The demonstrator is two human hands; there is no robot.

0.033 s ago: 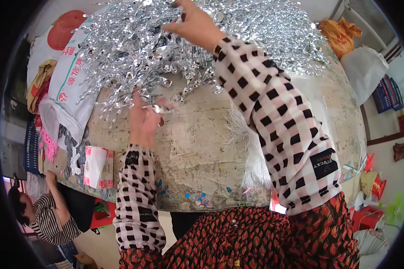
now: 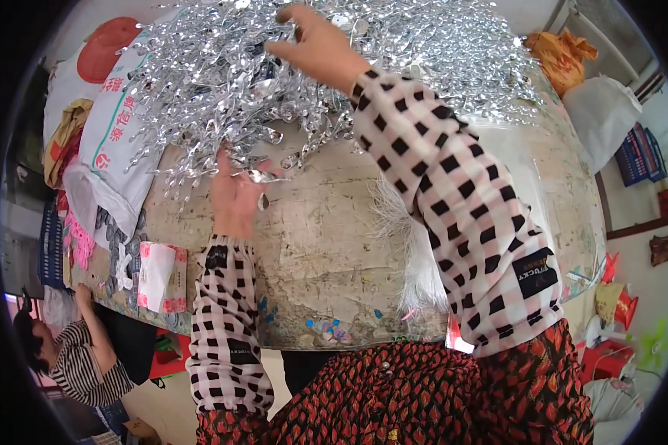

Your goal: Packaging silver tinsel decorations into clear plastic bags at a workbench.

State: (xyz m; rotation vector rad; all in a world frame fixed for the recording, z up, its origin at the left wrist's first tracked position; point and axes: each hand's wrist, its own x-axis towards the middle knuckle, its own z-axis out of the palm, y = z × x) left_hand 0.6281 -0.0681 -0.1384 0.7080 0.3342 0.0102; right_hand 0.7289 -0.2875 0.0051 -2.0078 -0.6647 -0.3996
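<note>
A wide heap of shiny silver pieces (image 2: 423, 63), thin-stemmed with rounded, spoon-like ends, covers the far part of the worn table. Over the middle of this heap is my right hand (image 2: 323, 46), its thumb and index finger spread apart with nothing visible between them. My left hand (image 2: 234, 194) lies palm up at the heap's near edge, its fingertips partly hidden by the pieces. Across its fingers rests a silver spoon-like piece (image 2: 260, 176). A bundle of white threads (image 2: 423, 278) lies on the table beside my right forearm.
At the left stand a white woven sack (image 2: 111, 159), a red round lid (image 2: 107, 50) and a tissue pack (image 2: 162, 276). Orange (image 2: 560, 63) and white (image 2: 603, 119) bags are at the right. Another person (image 2: 89, 356) in stripes sits at the lower left.
My right hand has come slightly nearer, its index finger lower over the heap. My left hand has shifted a little to the left, with the silver piece still across its fingers.
</note>
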